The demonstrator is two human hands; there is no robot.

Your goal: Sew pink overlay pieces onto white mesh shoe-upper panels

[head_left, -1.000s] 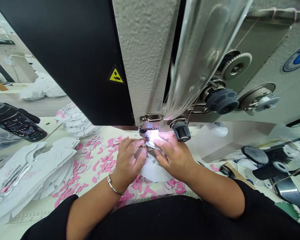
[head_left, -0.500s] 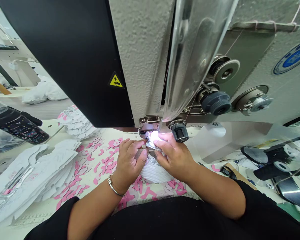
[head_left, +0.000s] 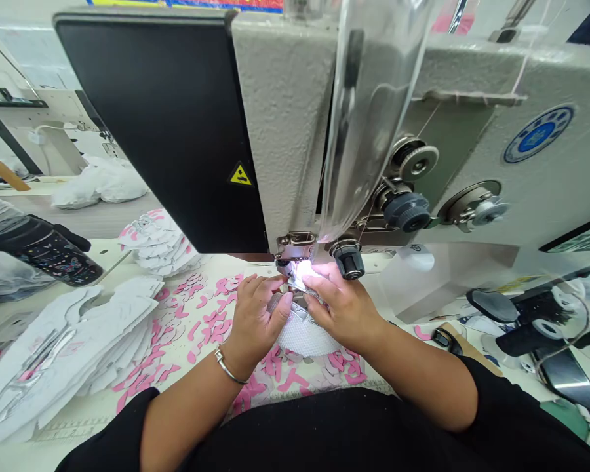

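Under the lit needle area of a sewing machine (head_left: 290, 131) lies a white textured fabric piece (head_left: 307, 334). My left hand (head_left: 260, 314), with a silver bracelet at the wrist, pinches the left edge of the piece between thumb and fingers. From the other side my right hand (head_left: 344, 305) presses on the same piece, fingertips close to the presser foot (head_left: 288, 265). Bright lamp light washes out the spot being stitched, and the needle itself cannot be made out.
Pink scraps (head_left: 211, 328) litter the table. To the left are a stack of white cut pieces (head_left: 78, 347), a smaller stack (head_left: 160, 242) and a dark bottle (head_left: 44, 246). At right lie a black thread cone (head_left: 521, 341) and a phone-like dark slab (head_left: 573, 380).
The camera view has tilted up a little, showing more of the machine's top. Both hands keep nearly the same place and hold on the fabric piece.
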